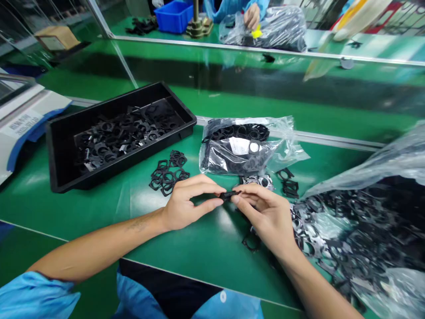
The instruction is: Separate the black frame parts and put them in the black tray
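Note:
My left hand (187,201) and my right hand (265,212) meet over the green table, both pinching one small black plastic part (228,195) between thumb and fingertips. A small heap of the same black ring-shaped parts (168,173) lies just beyond my left hand. More loose black parts (288,182) lie beyond my right hand, and one (251,243) sits under my right wrist.
A black tray (58,146) holding several black parts stands at the left. A clear bag of parts (245,146) lies ahead, a large open bag (365,221) at the right. A white machine (20,119) is far left. Another person's hand (251,15) works across the divider.

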